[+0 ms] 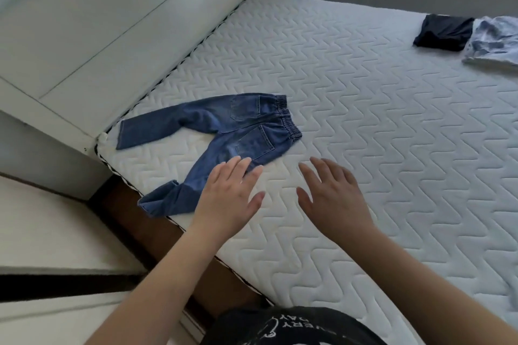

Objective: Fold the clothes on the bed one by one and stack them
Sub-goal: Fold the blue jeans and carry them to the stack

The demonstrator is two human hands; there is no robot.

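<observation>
Small blue jeans (221,131) lie spread flat on the white quilted mattress (364,126), back pockets up, waistband to the right, legs splayed to the left. The lower leg's cuff hangs over the mattress's near edge. My left hand (228,194) hovers with straight fingers over that lower leg; contact with the denim cannot be told. My right hand (332,194) is spread open above bare mattress just right of the jeans. Neither hand holds anything.
A dark navy garment (443,32) and a pale blue patterned garment (493,40) lie crumpled at the far right of the bed. A padded white headboard (98,36) runs along the left. The bed's near edge drops to a brown frame (157,235).
</observation>
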